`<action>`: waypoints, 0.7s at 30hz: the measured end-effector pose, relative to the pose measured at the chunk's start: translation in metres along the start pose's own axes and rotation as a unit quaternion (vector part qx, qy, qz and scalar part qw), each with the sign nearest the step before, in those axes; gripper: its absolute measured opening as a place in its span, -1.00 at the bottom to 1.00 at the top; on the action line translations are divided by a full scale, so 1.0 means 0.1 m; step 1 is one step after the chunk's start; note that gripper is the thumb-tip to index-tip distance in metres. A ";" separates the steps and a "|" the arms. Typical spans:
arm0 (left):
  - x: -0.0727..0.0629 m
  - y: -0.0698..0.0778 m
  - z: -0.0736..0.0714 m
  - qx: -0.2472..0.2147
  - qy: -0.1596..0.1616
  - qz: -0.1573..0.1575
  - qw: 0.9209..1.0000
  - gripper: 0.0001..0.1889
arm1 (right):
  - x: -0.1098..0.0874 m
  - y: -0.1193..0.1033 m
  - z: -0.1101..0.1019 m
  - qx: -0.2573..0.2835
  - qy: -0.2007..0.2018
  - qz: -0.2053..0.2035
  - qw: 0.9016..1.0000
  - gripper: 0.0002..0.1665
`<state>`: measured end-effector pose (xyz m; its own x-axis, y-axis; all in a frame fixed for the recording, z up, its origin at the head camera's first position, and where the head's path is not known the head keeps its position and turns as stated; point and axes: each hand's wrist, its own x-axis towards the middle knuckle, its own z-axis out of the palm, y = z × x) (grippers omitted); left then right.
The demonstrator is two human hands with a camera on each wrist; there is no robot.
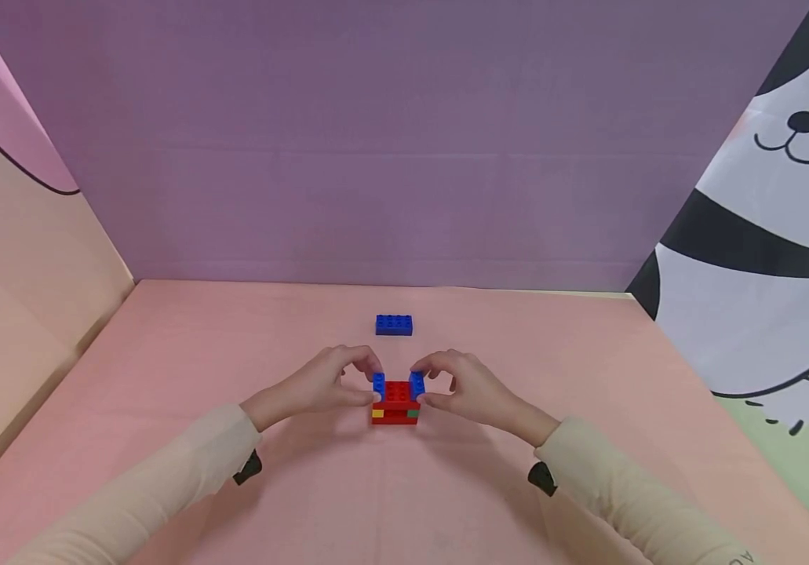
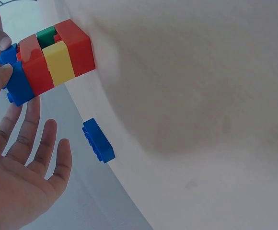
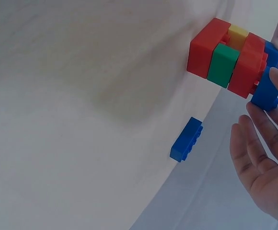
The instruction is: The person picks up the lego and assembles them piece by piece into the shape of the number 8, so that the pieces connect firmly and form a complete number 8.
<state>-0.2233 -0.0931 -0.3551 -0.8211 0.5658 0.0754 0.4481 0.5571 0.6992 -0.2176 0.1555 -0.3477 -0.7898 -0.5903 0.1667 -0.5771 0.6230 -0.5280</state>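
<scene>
Fingers of my left hand (image 1: 322, 383) pinch a small blue plastic brick (image 1: 379, 385) between thumb and fingertip, closed down to its width, while the others fan out loosely. Thumb and fingertip of my right hand (image 1: 471, 388) do the same with a second small blue brick (image 1: 417, 384), its remaining fingers spread below. Both blue pieces are at the top of a studded stack of red plastic bricks, one at each end — the right one looks slightly askew, with red studs showing beside it. Between them lies the bare, studded middle of the upper red brick (image 1: 397, 391). Under that, a small yellow brick (image 1: 378, 413) fills the left end and a small green brick (image 1: 413, 413) the right, with a gap between, and a lower red brick (image 1: 395, 421) carries them on the pink cloth-covered table (image 1: 164, 353). Just beyond the stack, apart from my fingers, a longer blue plastic brick (image 1: 394, 326) lies studs up. Cream sleeves (image 1: 157, 486) cover my forearms. Farther out rise a plain purple cloth backdrop (image 1: 390, 141) and — on my right — a printed black-and-white panda (image 1: 764, 314).
</scene>
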 end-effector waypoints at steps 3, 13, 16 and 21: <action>0.00 0.01 -0.01 0.002 0.000 -0.001 1.000 -0.70 | 0.00 -0.01 -0.01 0.000 0.002 -0.006 1.000 -0.56; 0.01 0.02 -0.02 0.005 -0.002 0.001 1.000 -0.70 | 0.02 0.00 -0.01 0.011 0.012 -0.026 1.000 -0.59; 0.01 0.02 -0.02 0.007 -0.002 0.001 1.000 -0.70 | 0.01 0.00 -0.01 0.017 0.016 -0.019 1.000 -0.59; 0.02 0.03 -0.03 0.008 -0.002 -0.002 1.000 -0.70 | 0.01 -0.01 0.00 0.014 0.020 -0.017 1.000 -0.60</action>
<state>-0.2243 -0.0921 -0.3509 -0.8214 0.5661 0.0695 0.4503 0.5689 0.6882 -0.2183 0.1544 -0.3468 -0.7776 -0.5894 0.2189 -0.5988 0.5881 -0.5437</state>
